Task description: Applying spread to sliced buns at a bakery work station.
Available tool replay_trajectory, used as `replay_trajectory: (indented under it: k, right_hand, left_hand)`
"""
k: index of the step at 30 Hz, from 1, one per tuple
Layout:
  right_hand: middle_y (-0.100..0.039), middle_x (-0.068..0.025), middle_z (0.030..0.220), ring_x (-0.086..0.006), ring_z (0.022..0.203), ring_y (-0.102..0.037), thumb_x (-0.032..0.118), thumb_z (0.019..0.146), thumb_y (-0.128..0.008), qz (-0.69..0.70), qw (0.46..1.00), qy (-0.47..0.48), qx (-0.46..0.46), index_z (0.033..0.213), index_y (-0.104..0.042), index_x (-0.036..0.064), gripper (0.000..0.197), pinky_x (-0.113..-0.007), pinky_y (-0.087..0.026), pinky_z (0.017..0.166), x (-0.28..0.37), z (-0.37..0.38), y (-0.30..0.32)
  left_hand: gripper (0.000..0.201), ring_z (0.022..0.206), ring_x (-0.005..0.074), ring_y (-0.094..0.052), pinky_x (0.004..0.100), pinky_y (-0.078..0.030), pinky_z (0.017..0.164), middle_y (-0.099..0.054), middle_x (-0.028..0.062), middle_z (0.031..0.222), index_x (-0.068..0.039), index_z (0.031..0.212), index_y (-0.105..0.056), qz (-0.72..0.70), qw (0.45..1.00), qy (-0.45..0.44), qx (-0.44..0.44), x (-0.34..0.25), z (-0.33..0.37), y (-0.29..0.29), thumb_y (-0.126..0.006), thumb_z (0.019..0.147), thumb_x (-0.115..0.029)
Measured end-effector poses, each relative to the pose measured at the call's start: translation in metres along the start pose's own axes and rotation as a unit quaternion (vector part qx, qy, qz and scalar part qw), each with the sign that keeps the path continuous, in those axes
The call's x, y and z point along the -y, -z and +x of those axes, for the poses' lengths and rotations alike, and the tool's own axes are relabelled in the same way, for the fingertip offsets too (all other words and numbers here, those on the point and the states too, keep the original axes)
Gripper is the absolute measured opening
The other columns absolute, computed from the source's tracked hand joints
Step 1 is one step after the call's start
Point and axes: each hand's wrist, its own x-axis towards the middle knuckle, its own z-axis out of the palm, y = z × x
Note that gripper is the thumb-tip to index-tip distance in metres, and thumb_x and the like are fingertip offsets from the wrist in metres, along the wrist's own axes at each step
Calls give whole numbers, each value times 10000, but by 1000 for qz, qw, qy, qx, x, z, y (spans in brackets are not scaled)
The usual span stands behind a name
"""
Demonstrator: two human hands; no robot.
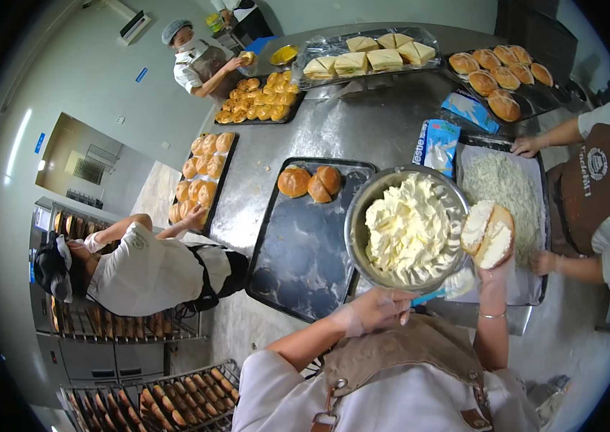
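My left hand [377, 311], in a clear glove, is closed round the blue handle of a spatula [429, 296]; white cream coats its blade. Gloved as well, my right hand [496, 272] holds up a split bun [489, 232] whose two cut faces are spread with white cream. Both hands are at the near side of a steel bowl [355, 248] heaped with pale yellow cream [409, 229]. The bun is just right of the bowl's rim, above a paper-lined tray [540, 189] of whitish powder or flakes [501, 181]. Left of the bowl, a dark baking tray [298, 252] carries two browned buns [310, 183].
Two blue-and-white cartons [438, 144] stand behind the bowl. A co-worker's hands [535, 204] touch the powder tray at right. Another co-worker [150, 263] reaches to a bun tray [208, 169] at left. Wrapped sandwiches [370, 61] and more buns [499, 72] line the far edge.
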Motion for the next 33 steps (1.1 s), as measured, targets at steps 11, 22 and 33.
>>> replay_trajectory:
  k: [11, 22, 33]
  right_hand:
    - [-543, -137, 1377, -293, 1239, -553, 234, 1026, -447, -91, 975, -140, 145, 1383, -470, 20, 416, -437, -457, 1071, -48, -32, -28]
    - [-590, -157, 1322, -236, 1195, -585, 247, 858, -738, -472, 857, 95, 187, 1391, -455, -13, 657, -365, -463, 1042, -38, 18, -15]
    - [-567, -164, 1335, -339, 1204, -578, 250, 998, -495, -342, 932, 118, 15, 1387, -479, 17, 454, -493, -459, 1043, 71, 75, -8]
  left_hand:
    - [420, 862, 321, -665, 398, -541, 749, -652, 141, 1045, -156, 1302, -607, 608, 708, -280, -223, -23, 34, 56, -526, 902, -54]
    - [292, 786, 232, -646, 311, -516, 721, -673, 141, 935, -58, 1167, -704, 544, 746, -248, -295, -35, 84, 49, -630, 890, -1]
    - [340, 850, 207, -652, 291, -493, 786, -668, 162, 902, 30, 1185, -670, 306, 807, -220, -455, 0, 37, 111, -594, 855, 60]
